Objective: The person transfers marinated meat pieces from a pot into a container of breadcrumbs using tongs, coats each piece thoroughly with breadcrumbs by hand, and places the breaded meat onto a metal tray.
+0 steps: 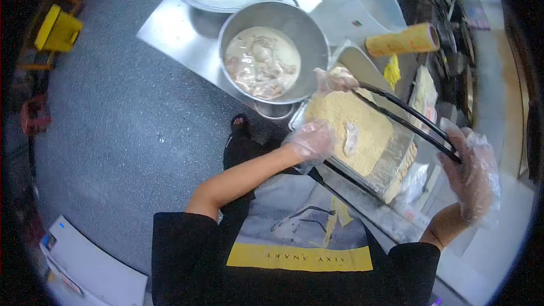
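Smooth, shiny metal makes up the stockpot [313, 39] at upper centre, the worktable [170, 33] beneath it and the tray [391, 161] right of centre. Meat [263, 51] in the pot looks wet and glossy; the breading flour [362, 116] is dry, matt and powdery. Thin, crinkled clear plastic forms the disposable gloves [479, 175]. The tongs [405, 106] are smooth black, the T-shirt [184, 249] matt cloth, the tub [340, 14] cloudy translucent plastic.

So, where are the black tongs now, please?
The tongs, right of centre in the head view, are in the right hand, tips near the pot.
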`<state>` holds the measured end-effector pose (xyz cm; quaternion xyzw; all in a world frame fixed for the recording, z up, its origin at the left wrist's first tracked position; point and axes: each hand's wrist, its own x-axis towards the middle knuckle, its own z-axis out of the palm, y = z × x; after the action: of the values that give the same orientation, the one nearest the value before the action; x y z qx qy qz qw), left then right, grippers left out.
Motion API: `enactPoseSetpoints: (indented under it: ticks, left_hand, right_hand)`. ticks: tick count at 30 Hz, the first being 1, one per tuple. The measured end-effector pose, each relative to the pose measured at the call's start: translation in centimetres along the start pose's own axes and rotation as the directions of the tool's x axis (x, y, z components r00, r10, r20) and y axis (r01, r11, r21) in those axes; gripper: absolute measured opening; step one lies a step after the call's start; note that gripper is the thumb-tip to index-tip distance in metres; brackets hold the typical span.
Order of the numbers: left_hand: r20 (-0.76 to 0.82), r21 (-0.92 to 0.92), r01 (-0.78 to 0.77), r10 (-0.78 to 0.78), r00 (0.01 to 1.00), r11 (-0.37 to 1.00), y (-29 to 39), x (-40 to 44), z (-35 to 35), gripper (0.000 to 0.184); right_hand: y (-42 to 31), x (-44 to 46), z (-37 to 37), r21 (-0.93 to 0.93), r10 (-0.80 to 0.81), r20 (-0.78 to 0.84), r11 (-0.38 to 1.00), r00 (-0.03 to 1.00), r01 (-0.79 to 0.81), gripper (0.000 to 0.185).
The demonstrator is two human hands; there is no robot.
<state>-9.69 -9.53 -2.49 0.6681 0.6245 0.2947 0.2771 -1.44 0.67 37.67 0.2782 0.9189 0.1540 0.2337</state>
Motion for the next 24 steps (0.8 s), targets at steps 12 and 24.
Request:
enactPoseSetpoints:
  ticks: [12,24]
  left_hand:
    - [0.177,0.099,0.058,-0.075,0.981,0.993,2.4,0.8,-4.8,0.044]
    - [0.045,0.117,0.037,-0.043,0.998,0.992,1.8,0.2,-3.1,0.036]
  right_hand:
    - [7.5,-4.5,13.3,-0.107,0.191,0.073,0.977,0.979,-0.183,0.039]
    - [5.5,-2.8,16.6,-0.098,0.269,0.379,0.963,0.885,-0.25,0.033]
